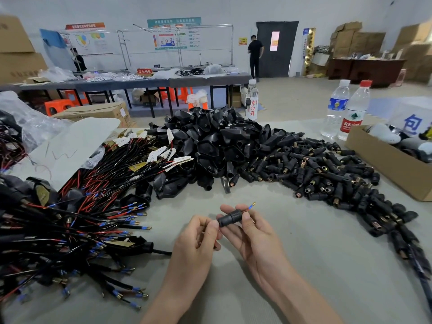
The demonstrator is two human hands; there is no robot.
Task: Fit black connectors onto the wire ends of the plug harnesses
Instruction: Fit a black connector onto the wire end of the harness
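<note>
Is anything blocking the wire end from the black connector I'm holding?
Nothing visible. The right hand and left hand hold the black connector, and the blue-sleeved wire end already pokes out its far side.

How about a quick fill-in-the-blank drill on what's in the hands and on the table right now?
1. The left hand and right hand together hold ____ connector.
2. The wire tip sticking out of it has a ____ sleeve.
3. The loose connector pile lies on the person's ____ side.
4. The bottle nearest the box has a ____ cap.
Missing words: one; blue; right; red.
</note>
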